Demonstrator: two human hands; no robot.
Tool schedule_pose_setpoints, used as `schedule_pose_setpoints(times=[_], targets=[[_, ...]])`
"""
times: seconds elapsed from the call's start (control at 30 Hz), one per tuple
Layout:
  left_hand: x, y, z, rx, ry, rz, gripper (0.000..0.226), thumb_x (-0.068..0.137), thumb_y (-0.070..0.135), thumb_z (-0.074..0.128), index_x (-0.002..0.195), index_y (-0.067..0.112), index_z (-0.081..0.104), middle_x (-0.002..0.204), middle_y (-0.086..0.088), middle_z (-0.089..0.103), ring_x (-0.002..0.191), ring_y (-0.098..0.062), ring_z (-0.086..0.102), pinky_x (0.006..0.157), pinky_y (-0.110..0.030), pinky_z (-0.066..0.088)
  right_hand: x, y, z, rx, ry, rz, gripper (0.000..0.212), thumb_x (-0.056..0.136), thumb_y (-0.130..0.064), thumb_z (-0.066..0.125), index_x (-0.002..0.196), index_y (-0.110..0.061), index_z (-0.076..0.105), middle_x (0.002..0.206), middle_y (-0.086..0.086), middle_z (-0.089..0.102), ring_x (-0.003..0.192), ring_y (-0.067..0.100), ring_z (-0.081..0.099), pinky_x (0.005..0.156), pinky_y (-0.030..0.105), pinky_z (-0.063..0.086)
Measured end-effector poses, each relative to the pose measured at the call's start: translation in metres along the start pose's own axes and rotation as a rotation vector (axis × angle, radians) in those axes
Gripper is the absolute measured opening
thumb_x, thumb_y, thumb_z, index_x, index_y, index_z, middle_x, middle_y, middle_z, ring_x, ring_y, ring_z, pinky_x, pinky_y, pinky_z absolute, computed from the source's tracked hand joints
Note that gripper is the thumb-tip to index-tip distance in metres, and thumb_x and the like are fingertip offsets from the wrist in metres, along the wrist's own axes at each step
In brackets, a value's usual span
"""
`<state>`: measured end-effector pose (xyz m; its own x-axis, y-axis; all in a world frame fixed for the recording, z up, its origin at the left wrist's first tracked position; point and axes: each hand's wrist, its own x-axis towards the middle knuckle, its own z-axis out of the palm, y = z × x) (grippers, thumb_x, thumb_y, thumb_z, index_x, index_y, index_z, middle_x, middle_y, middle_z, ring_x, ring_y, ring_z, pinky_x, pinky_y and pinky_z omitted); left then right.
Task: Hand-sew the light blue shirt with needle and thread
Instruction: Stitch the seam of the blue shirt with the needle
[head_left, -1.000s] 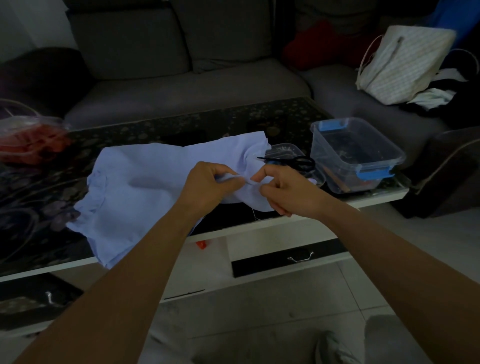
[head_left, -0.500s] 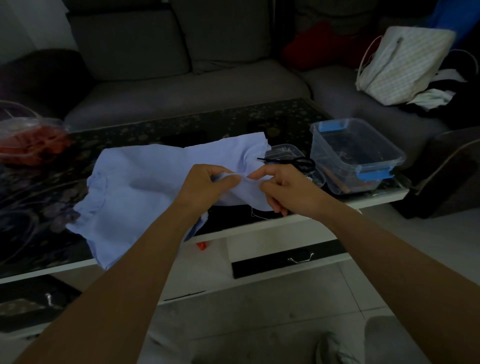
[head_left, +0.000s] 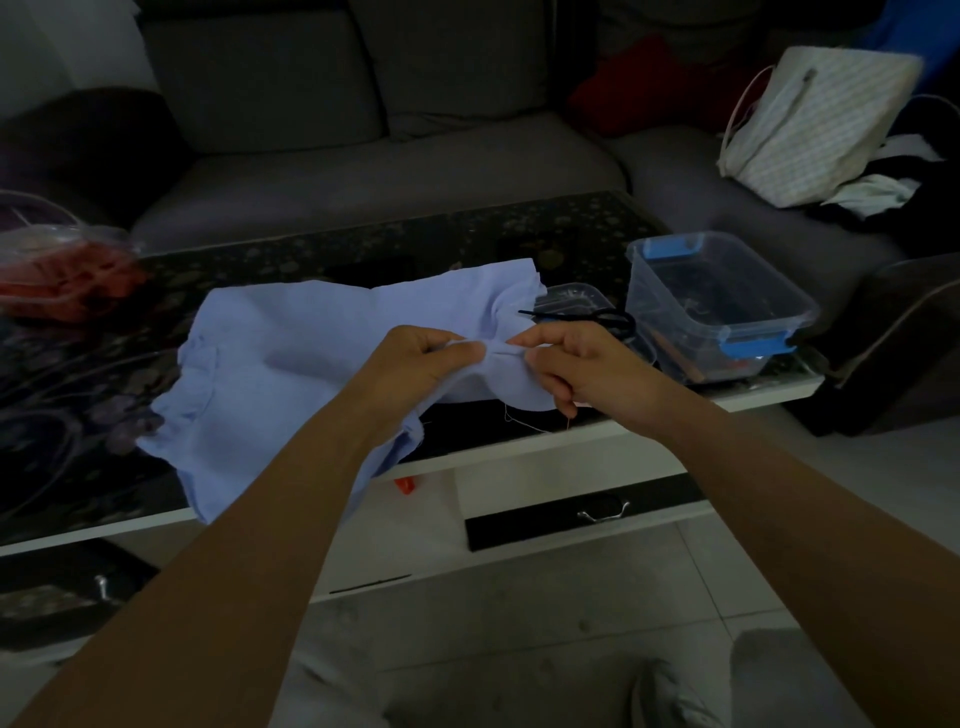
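Head view: light blue shirt (head_left: 291, 353) lies on the coffee table (head_left: 363, 249), long axis left to right, its right end raised between left hand (head_left: 415, 358) and right hand (head_left: 576, 358), both pinching one fold, equally near; thread (head_left: 524, 423) dangles below, needle indistinct in the dimness.

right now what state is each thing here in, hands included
light blue shirt, crumpled on the table, fold pinched up by both hands
left hand, pinches the shirt fold
right hand, pinches the same fold
thread, hangs loose below the shirt
scissors, blades closed, lying flat
clear bin, lidless, open
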<state>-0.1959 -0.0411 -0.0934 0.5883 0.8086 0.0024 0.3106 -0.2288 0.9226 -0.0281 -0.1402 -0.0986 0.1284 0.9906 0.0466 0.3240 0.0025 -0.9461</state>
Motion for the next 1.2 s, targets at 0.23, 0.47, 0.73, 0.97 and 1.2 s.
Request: schedule_pose_setpoints(times=[0.23,0.47,0.73,0.97,1.2], targets=[[0.001,0.001,-0.006,-0.023,-0.13,0.023,0.013,0.093,0.024,0.058,0.088,0.016,0.067,0.082,-0.001,0.066,0.078,-0.011,0.06,0.077,-0.026,0.049,0.001,0.002,0.0,0.041,-0.04,-0.025,0.024,0.102,-0.007,0.039,0.106,-0.009,0.063,0.047,-0.009,0.042,0.046,0.006,0.039,0.048,0.022,0.043],[0.005,-0.006,-0.006,-0.015,-0.144,0.031,0.019,0.094,0.021,0.054,0.081,0.02,0.067,0.078,0.002,0.065,0.079,-0.009,0.059,0.084,-0.025,0.046,0.001,0.005,-0.002,0.098,-0.055,-0.034,0.025,0.102,-0.007,0.04,0.113,0.006,0.058,0.051,-0.004,0.039,0.048,0.006,0.037,0.048,0.021,0.041],[0.002,-0.003,0.001,-0.143,-0.208,0.006,0.019,0.093,0.016,0.057,0.078,0.019,0.068,0.065,0.01,0.069,0.067,-0.002,0.062,0.069,-0.013,0.047,-0.002,0.003,0.003,0.164,-0.113,-0.015,0.01,0.102,-0.012,0.044,0.1,-0.01,0.054,0.053,-0.005,0.039,0.049,0.006,0.036,0.048,0.02,0.039],[-0.001,0.002,0.004,-0.12,-0.199,0.002,0.028,0.094,0.014,0.055,0.068,0.014,0.065,0.05,0.013,0.061,0.053,0.004,0.057,0.059,-0.007,0.042,-0.003,0.0,0.01,0.163,-0.078,-0.034,0.008,0.101,-0.014,0.046,0.098,-0.008,0.049,0.048,-0.008,0.041,0.045,0.005,0.036,0.045,0.02,0.038],[-0.001,0.005,0.005,-0.091,-0.157,0.094,0.043,0.094,0.02,0.056,0.052,0.027,0.066,0.049,0.012,0.058,0.055,-0.001,0.056,0.076,-0.021,0.046,0.002,-0.004,0.011,0.239,-0.025,-0.014,0.012,0.103,-0.013,0.038,0.1,-0.008,0.048,0.054,0.002,0.034,0.046,0.009,0.03,0.045,0.023,0.033]])
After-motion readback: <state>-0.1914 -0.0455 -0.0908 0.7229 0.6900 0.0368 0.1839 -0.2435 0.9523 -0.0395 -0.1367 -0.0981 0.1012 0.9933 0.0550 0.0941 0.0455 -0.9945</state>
